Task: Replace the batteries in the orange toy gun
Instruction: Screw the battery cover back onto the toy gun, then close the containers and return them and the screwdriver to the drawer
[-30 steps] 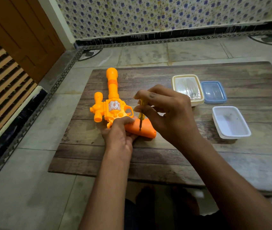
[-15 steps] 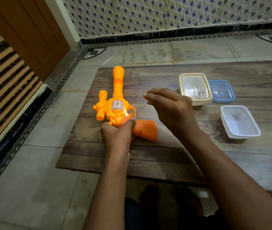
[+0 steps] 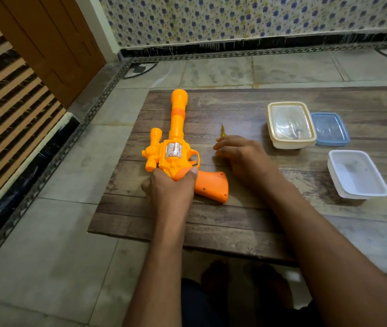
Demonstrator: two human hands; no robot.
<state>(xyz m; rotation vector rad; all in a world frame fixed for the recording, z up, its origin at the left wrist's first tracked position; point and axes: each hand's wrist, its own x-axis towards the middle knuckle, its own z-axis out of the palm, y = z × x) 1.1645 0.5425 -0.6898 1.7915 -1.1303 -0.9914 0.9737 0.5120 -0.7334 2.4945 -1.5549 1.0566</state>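
At centre left of the frame, the toy gun (image 3: 176,147) is held flat on the wooden board (image 3: 246,220) by the left hand (image 3: 171,187), gripped behind its drum; just right, a screwdriver (image 3: 222,131) is pinched in the right hand (image 3: 239,154), lowered to the board; three tubs (image 3: 291,125) are seen at right

A dark wooden plank board (image 3: 246,223) lies on the tiled floor (image 3: 53,232). On the board, the orange toy gun (image 3: 176,147) lies at nine o'clock, barrel pointing to twelve. At two o'clock sits a cream lidded container (image 3: 290,125), a blue lid (image 3: 330,128) touching its right side. At three o'clock stands an open white tub (image 3: 357,175)
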